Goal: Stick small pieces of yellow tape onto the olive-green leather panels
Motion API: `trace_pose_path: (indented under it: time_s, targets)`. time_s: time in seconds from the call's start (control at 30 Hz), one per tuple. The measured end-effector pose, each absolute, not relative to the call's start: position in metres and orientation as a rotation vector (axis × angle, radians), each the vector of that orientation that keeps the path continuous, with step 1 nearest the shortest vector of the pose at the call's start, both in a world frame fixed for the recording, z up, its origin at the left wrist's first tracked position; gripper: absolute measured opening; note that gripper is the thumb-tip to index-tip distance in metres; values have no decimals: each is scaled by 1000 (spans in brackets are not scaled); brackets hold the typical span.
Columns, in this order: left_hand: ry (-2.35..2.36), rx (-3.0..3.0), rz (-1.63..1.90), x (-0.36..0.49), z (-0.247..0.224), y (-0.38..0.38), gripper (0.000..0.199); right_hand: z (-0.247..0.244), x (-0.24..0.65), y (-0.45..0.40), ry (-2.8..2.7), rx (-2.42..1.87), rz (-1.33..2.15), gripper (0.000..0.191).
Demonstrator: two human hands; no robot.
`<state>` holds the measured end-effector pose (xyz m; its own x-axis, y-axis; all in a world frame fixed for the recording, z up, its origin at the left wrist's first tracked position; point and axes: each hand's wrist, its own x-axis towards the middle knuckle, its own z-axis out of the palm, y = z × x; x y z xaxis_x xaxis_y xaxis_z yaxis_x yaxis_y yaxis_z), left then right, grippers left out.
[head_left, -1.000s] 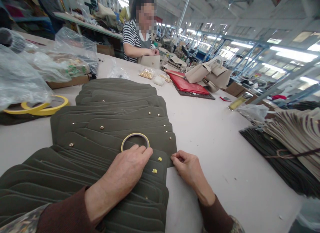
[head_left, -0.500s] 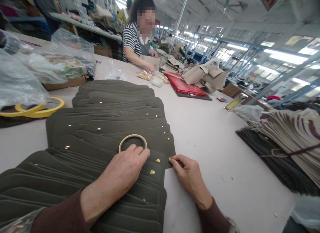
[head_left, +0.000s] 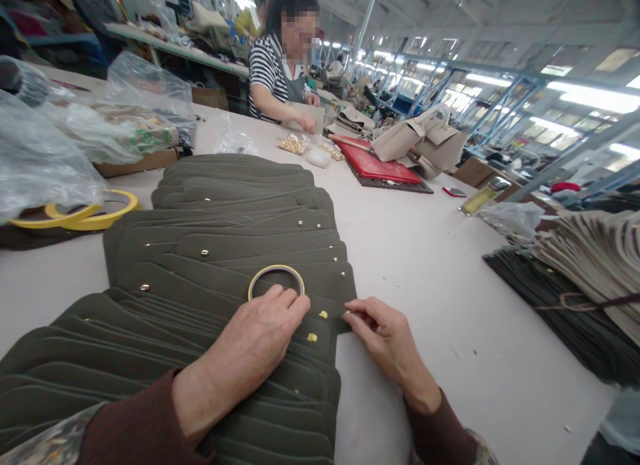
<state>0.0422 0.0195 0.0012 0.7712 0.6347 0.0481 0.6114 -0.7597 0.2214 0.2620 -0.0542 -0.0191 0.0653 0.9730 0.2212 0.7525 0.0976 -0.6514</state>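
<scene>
The step in hand is judged to be the handling of small bits of tape at the right edge of the panels (head_left: 240,278). The tape roll (head_left: 277,269) is held over the middle of the overlapping dark panels, its near rim gripped by the curled fingers of the left hand (head_left: 245,342); whether it also rests on them cannot be told. By the right hand (head_left: 387,335), thumb and forefinger are brought together on a tiny yellow scrap (head_left: 347,313), just beside the panel corner. Two yellow bits (head_left: 323,314) are seen on the panel between the hands, and shiny studs (head_left: 205,252) farther off. A light, exact pinch seems to be called for next, with the loose panels left undisturbed. Part of the near panels is covered by the left forearm, and a panel edge could be nudged. At left, yellow rolls (head_left: 100,222) are partly covered by plastic (head_left: 35,158). On the far side of the table (head_left: 425,278), small things are handled by a co-worker (head_left: 267,72), near a red pad (head_left: 375,162). At right, a tied stack (head_left: 545,295) is placed, well apart from the hands.
</scene>
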Motion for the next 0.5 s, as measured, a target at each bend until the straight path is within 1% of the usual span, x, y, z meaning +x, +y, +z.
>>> trace_pose_path:
  time_s: [0.1, 0.2, 0.37, 0.5]
  targets:
    - [974, 2767, 146, 42, 2, 19, 18, -17, 251, -55, -1913, -1524, 534, 15]
    - [968, 2755, 150, 42, 0, 20, 17, -19, 239, -53, -2085, -1495, 587, 18]
    - [963, 2748, 160, 41, -2, 20, 16, -16, 231, -47, -2392, -1591, 391, 19]
    - [972, 2743, 119, 43, 0, 20, 15, -9, 229, -46, -2541, -1628, 340, 15]
